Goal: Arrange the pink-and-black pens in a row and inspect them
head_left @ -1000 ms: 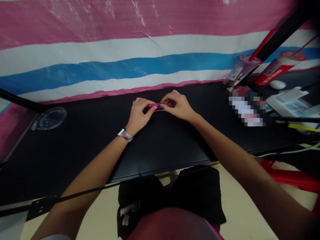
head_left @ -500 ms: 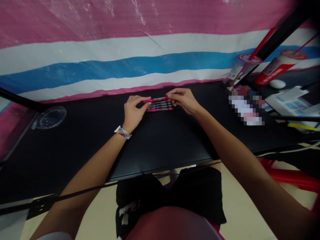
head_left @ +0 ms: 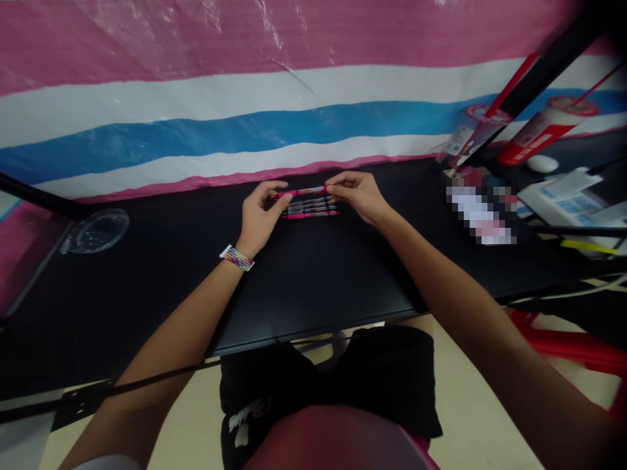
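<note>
Both hands are up at the far side of the black table (head_left: 313, 281), about 12 o'clock from the person's lap. The left hand (head_left: 258, 215) and right hand (head_left: 357, 194) each pinch one end of a pink pen (head_left: 302, 192), held level just above the table, left fingertips closed on its left tip and right fingertips closed on its right tip. Right below it, toward 6 o'clock, a little row of pens (head_left: 310, 208) lies flat on the table, side by side and parallel to the held one, the nearest looking pink and the others darker. I can't tell whether the held pen touches the top one in the row or just hovers over it.

Room-wise: there's a striped pink, white and blue tarp (head_left: 245, 104) hanging as a backdrop just past the pens at 12 o'clock, so not much space behind them. The table's near edge runs at 6 o'clock, well apart from the hands, with plenty of bare black surface between. Out at 9 o'clock a clear plastic lid (head_left: 98, 230) sits near the left edge, well clear of the left hand. At 3 o'clock it gets cluttered: red-and-white tubes (head_left: 543, 130) leaning by a black frame bar and white boxes (head_left: 568, 196), all well apart from the right hand. A colourful wristband (head_left: 237, 257) is on the left wrist.
</note>
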The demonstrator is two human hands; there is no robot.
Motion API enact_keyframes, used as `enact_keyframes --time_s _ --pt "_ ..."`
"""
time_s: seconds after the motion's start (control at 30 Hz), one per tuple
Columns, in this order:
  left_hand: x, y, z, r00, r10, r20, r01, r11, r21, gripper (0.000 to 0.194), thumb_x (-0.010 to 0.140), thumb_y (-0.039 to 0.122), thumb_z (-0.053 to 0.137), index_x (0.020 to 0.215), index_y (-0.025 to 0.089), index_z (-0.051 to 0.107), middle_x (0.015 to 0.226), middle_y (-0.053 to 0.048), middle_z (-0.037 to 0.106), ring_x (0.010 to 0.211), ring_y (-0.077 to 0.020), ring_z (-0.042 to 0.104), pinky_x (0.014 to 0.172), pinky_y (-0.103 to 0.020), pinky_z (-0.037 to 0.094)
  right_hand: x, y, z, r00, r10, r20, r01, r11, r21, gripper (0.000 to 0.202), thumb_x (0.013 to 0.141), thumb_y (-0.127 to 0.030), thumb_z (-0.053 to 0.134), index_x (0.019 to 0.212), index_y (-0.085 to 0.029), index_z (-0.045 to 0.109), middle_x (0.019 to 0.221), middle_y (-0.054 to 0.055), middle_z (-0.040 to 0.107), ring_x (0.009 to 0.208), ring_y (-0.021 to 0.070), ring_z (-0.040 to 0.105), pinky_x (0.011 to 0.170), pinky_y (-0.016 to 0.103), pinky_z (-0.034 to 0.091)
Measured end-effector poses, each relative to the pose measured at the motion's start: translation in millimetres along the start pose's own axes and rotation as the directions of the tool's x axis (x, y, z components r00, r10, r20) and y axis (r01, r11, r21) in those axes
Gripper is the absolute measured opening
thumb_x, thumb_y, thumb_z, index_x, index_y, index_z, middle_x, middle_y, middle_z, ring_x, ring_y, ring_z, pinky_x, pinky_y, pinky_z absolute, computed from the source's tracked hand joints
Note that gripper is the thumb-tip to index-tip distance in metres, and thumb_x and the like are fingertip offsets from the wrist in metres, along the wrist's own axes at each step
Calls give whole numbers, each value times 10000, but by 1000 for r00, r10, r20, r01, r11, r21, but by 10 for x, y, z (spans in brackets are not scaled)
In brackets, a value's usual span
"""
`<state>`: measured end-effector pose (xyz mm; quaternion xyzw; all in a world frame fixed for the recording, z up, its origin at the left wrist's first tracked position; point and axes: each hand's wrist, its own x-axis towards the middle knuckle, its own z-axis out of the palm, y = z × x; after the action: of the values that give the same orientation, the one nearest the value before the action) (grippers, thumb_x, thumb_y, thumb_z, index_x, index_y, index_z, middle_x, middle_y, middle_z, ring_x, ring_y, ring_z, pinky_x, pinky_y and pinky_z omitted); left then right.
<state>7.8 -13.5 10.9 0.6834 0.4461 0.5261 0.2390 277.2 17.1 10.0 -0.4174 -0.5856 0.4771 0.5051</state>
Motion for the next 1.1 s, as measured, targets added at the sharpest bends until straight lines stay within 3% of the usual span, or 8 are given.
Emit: enact_keyframes --time_s 0.17,0.3,0.43,0.57,0.7,0.87,0.93,1.1 --pt "37 -82 4 998 -52 -27 50 997 -66 536 1098 639 635 778 225 751 692 -26 735 717 -181 734 793 -336 596 -9 -21 19 1000 1 -12 -1 998 63 290 740 -385 967 930 -217 827 885 47 802 787 230 756 895 495 686" --pt "48 -93 -4 999 -5 -34 1 994 -109 344 938 562 881 1045 245 801 840 -15 787 809 -185 750 793 -316 581 -11 -28 35 999 -21 -29 24 996 90 258 747 -363 966 912 -220 828 946 63 818 856 249 762 938 537 695" --pt "41 -96 -20 1000 -6 -12 5 999 -38 334 1069 505 733 872 235 757 742 -11 744 715 -169 694 768 -326 564 -7 -24 36 999 2 -42 1 998 64 219 774 -338 948 916 -226 825 979 71 824 927 272 767 980 570 701" --pt "41 -147 -18 1000 24 -19 -25 998 -56 222 942 387 876 1095 259 779 946 -21 801 846 -185 733 825 -335 583 -1 -10 23 999 0 -49 4 996 90 202 784 -316 938 925 -217 831 982 71 818 925 261 771 1000 555 706" --pt "45 -187 -11 1000 8 7 -8 1000 -29 250 1074 433 722 917 241 756 846 -27 778 819 -182 737 840 -349 591 3 -3 8 998 29 -53 -23 994 109 234 792 -338 955 938 -211 825 970 73 811 897 258 782 1019 555 711" --pt "50 -202 -6 999 7 -53 -11 997 -81 246 947 413 883 1085 256 753 888 -6 769 825 -172 741 796 -316 578 -3 -8 11 996 55 -73 -44 989 144 286 763 -362 969 946 -193 829 920 72 798 888 257 803 1014 536 723" --pt "55 -191 -13 999 -2 -52 -2 998 -69 198 994 419 832 972 241 748 847 -12 770 798 -163 727 782 -310 567 -8 -8 18 996 52 -74 -40 987 159 298 752 -366 975 947 -194 829 918 67 794 914 260 808 1023 537 722" --pt "70 -162 -53 996 -30 -84 31 999 14 496 1122 497 663 706 227 677 612 6 618 603 -138 593 661 -305 499 -9 -3 31 998 14 -59 -2 980 201 316 713 -338 997 945 -206 828 893 51 789 942 262 805 1056 545 707"
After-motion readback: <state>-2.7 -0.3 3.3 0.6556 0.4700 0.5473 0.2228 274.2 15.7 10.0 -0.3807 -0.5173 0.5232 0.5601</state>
